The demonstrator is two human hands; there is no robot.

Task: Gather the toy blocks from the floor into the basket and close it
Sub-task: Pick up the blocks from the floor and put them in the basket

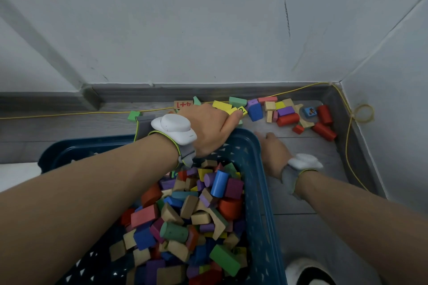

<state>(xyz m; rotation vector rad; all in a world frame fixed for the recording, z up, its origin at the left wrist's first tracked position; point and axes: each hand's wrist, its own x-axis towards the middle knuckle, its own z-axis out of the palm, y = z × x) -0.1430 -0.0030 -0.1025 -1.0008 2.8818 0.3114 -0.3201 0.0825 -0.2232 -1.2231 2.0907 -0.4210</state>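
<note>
Reaching past the basket (259, 169) rim, our left hand (208, 129) closes over a yellow block (225, 107) on the floor (301, 192) — our right hand (274, 154) rests flat, fingers loose, beside more blocks (301, 115).

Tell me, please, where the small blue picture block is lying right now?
In the head view, the blue picture block lies on the floor at far right, between an upright red cylinder and a purple block.

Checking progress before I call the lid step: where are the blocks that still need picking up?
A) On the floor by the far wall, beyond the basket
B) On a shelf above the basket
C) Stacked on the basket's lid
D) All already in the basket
A: a scatter of loose blocks lies on the floor along the skirting, past the blue basket, which already holds many.
</note>
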